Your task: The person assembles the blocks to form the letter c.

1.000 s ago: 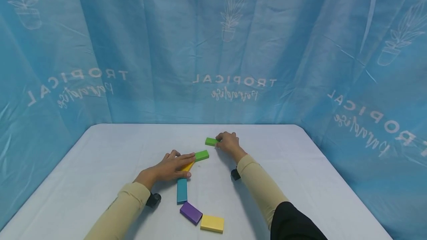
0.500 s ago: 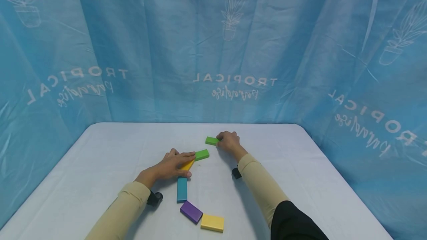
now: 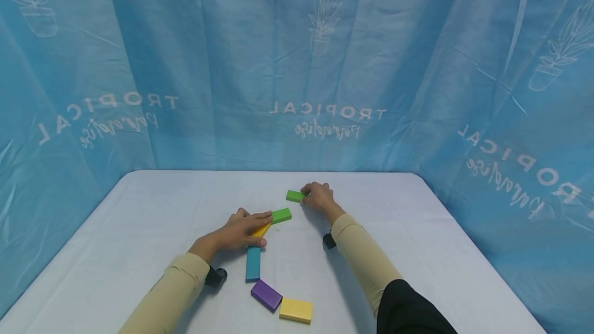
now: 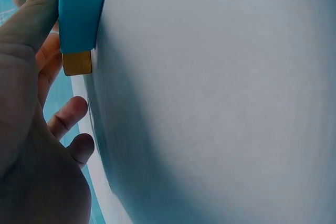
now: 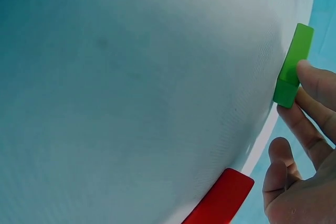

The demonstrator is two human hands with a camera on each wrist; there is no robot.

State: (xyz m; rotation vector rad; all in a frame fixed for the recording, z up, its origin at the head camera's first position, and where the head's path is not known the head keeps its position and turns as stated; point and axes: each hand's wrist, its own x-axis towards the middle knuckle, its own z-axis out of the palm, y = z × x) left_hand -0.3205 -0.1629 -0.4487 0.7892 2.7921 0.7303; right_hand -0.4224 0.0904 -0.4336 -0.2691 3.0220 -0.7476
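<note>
The left hand (image 3: 236,231) lies with extended fingers over an orange-yellow block (image 3: 261,230), its fingertips at the end of a green block (image 3: 281,215). Its thumb touches the top of a teal block (image 3: 252,264), which the left wrist view shows as a teal block (image 4: 83,11) beside the thumb. Farther back, the right hand (image 3: 319,199) pinches the right end of a second green block (image 3: 294,196). In the right wrist view, thumb and fingers grip this green block (image 5: 294,66) at one end.
A purple block (image 3: 266,295) and a yellow block (image 3: 295,311) meet at a corner near the table's front. A red block (image 5: 220,198) shows only in the right wrist view. A blue printed curtain (image 3: 241,66) stands behind the white table (image 3: 116,236).
</note>
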